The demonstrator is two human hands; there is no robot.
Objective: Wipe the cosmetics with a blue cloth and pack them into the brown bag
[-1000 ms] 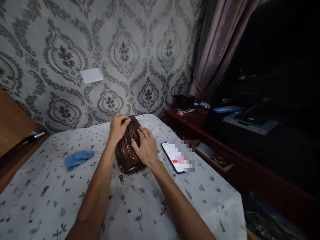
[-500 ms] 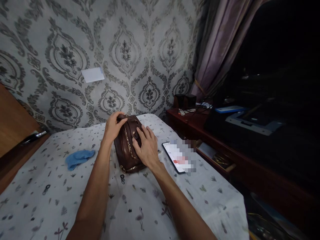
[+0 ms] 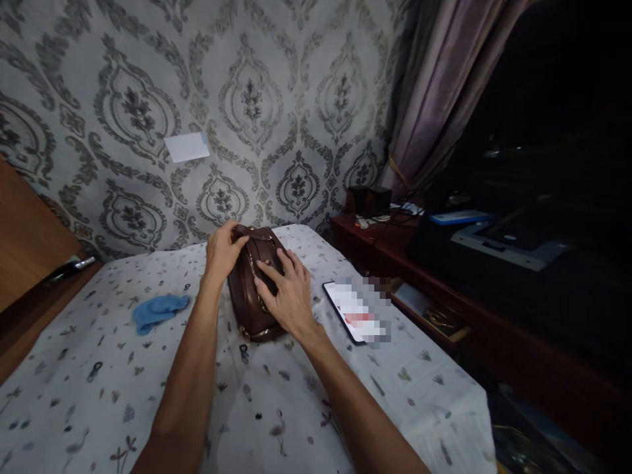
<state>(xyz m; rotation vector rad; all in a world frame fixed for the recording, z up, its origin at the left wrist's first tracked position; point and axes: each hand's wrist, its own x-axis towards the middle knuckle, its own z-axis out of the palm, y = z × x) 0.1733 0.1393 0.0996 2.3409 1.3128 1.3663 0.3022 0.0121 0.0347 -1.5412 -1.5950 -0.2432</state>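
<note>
A dark brown leather bag (image 3: 249, 299) with gold-coloured zips lies on the patterned white sheet (image 3: 266, 408). At its far left corner my left hand (image 3: 223, 252) grips the edge, thumb on the top face and the other fingers partly hidden behind. My right hand (image 3: 291, 294) rests on the bag's right side with its fingers spread over the zip and the front. To the right lies a phone (image 3: 348, 309) with a lit screen, partly blurred out. A crumpled blue cloth (image 3: 158, 312) is left of my left forearm.
A dark red desk (image 3: 355, 237) stands at the right, with small black boxes (image 3: 369, 200), cables and an open drawer (image 3: 457, 334) holding coiled wire. Behind the bed is a patterned wall with a white card (image 3: 187, 147). A wooden panel (image 3: 34, 243) is at the left.
My right hand's thumb and index finger have shifted slightly left across the bag, and the fingers are a little further apart. The view has moved slightly. My left hand keeps its hold.
</note>
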